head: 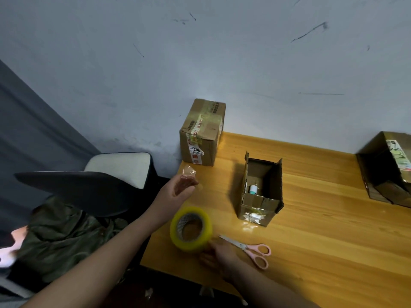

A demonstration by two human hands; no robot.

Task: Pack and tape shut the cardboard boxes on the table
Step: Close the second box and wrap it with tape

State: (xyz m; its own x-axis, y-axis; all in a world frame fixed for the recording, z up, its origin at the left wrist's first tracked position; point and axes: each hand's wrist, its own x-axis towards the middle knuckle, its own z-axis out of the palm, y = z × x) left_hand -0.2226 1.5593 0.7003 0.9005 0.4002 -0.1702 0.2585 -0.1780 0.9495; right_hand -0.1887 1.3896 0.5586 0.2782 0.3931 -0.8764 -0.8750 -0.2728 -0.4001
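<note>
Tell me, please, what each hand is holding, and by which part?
The left hand pinches the free end of the clear tape strip; the right hand grips the yellow-tinted tape roll at its lower outer edge.

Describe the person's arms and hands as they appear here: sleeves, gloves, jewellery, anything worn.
Both forearms are bare as far as the picture shows; no sleeve is visible on either. The left hand and the right hand wear no gloves. No watch, bracelet or ring can be made out on either wrist or hand, though the dim light and blur leave small details uncertain.
</note>
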